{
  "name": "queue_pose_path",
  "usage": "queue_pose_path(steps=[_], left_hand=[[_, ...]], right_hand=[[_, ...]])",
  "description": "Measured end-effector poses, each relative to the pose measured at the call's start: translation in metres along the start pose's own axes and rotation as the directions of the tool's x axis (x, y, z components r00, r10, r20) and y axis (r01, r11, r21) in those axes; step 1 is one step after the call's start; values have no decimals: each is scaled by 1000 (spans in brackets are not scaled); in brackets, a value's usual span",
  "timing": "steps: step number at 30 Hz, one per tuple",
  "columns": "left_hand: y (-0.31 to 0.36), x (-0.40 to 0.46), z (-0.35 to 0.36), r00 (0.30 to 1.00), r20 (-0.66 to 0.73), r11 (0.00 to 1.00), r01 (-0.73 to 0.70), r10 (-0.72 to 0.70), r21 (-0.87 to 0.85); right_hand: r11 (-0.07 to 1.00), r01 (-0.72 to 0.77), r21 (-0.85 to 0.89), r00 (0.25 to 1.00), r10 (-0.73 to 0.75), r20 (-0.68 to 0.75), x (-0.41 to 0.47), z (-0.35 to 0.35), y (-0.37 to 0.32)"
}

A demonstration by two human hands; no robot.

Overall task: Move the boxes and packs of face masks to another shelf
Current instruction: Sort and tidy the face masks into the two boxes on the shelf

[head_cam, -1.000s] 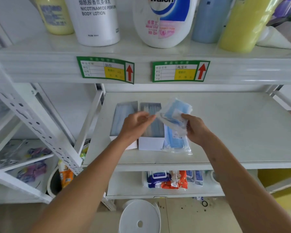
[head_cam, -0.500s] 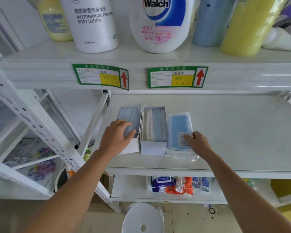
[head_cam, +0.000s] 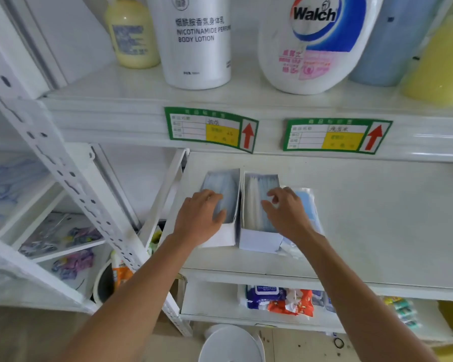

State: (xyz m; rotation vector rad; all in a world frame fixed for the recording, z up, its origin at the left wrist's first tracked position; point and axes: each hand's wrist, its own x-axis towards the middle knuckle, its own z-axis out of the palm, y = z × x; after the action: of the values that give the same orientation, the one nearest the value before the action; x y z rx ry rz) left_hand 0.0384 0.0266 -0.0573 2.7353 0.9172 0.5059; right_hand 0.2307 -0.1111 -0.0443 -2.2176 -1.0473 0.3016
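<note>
My left hand [head_cam: 199,218] grips the left box [head_cam: 221,205]; my right hand [head_cam: 285,212] rests curled over the right box [head_cam: 259,207], covering the plastic pack [head_cam: 307,205] beside it. All sit on the middle shelf [head_cam: 377,218]. Both boxes are open-topped, so tilting could spill the pale blue masks.

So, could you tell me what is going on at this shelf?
A person is handling face masks on the middle shelf. The left hand grips the left box; the right hand reaches over the right box, fingers curled. A plastic mask pack lies beside it. Nothing is lifted yet.
</note>
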Motion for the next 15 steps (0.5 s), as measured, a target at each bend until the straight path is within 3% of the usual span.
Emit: queue_pose_path(steps=[4,6,15], left_hand=[[-10,-2,6,999,-6,999,-31,31,9],[-14,-5,6,999,-4,999,-49,49,-3],[-15,-22,1,995,9,996,-94,94,-4]], right_hand=[[952,10,-305,999,5,46,-10,33,-11],[926,29,-375,999,-19,30,-14,39,-14],[954,88,-287,995,-97,-19,-53,46,-15]])
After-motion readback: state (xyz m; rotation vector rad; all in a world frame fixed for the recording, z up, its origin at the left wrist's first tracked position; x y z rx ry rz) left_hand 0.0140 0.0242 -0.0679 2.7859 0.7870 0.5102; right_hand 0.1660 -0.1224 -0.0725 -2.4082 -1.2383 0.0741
